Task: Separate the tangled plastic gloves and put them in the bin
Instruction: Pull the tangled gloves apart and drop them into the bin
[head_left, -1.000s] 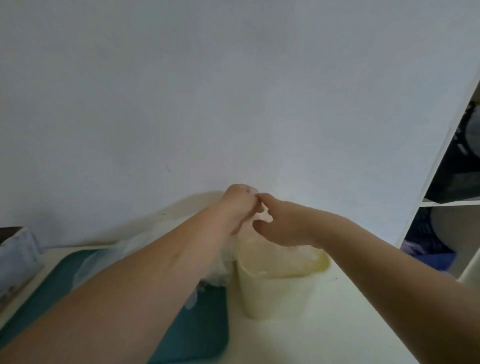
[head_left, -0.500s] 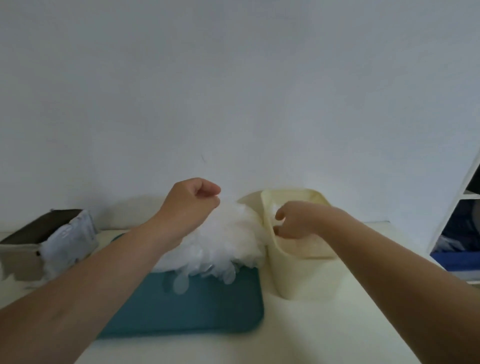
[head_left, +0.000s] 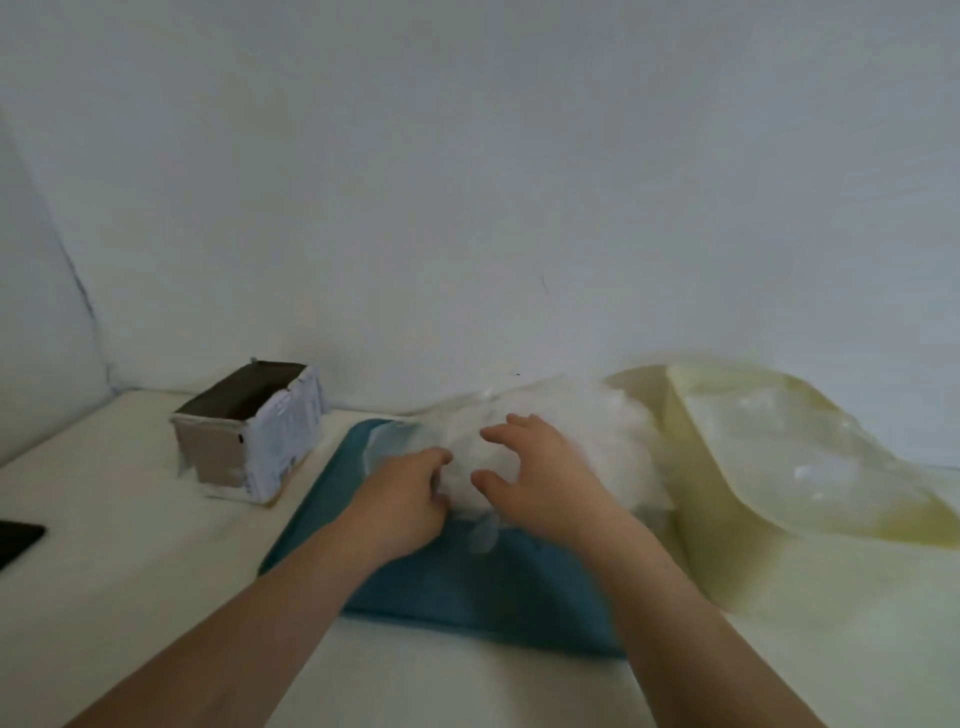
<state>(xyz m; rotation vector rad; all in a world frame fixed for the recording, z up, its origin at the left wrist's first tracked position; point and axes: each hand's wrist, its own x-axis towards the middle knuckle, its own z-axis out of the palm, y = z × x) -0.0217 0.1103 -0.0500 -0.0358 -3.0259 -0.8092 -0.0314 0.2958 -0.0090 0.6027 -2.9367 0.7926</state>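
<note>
both hands on the tangled heap of clear plastic gloves (head_left: 561, 441) on the teal tray (head_left: 493, 587): left hand (head_left: 405, 499) pinching its edge, right hand (head_left: 540, 478) spread loose on top, pale yellow plastic bin (head_left: 727, 551) just beside, toward the surface's right edge

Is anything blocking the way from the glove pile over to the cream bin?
Nothing visible does. The white tangled pile of plastic gloves sits on the teal tray, directly beside the open cream plastic bin. Both hands, left and right, are already on it.

Soft, even, dimmish light; heavy motion blur smears bin (head_left: 737, 467); wide-angle edge distortion.
</note>
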